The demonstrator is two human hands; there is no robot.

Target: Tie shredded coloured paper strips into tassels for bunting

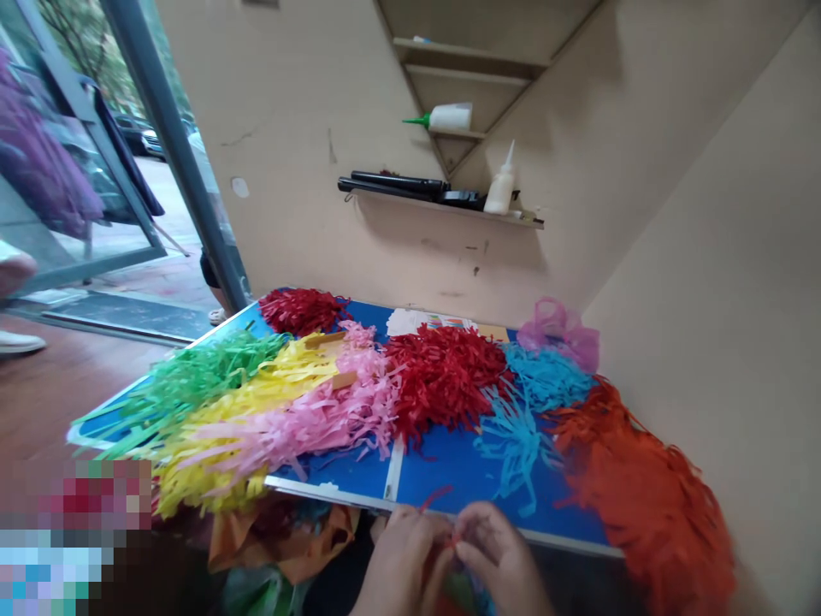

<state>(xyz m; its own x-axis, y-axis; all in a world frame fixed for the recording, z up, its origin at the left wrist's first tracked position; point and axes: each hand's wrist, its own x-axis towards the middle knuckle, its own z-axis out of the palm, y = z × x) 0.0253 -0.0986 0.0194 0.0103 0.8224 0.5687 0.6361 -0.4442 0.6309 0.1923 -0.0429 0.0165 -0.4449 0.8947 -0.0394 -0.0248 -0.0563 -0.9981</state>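
Note:
My left hand (pixel 405 560) and my right hand (pixel 497 556) meet at the table's front edge, fingertips pinched together. A thin red paper strip (pixel 439 496) sticks up from between the fingers of my left hand. A small bit of red shows where the fingertips of both hands come together, so both seem to grip the same strip. My fingers hide the rest of it. Beyond my hands lie a red bundle of shredded paper strips (pixel 445 376), a pink bundle (pixel 321 419) to its left and a light blue bundle (pixel 519 436) to its right.
The blue folding table (pixel 359 470) also carries yellow (pixel 218 445), green (pixel 211 376) and orange strips (pixel 654 496), the orange ones hanging over the front edge. Below sits an orange bag (pixel 288 556). A wall shelf (pixel 442 205) holds a glue bottle (pixel 500 188). A doorway opens at left.

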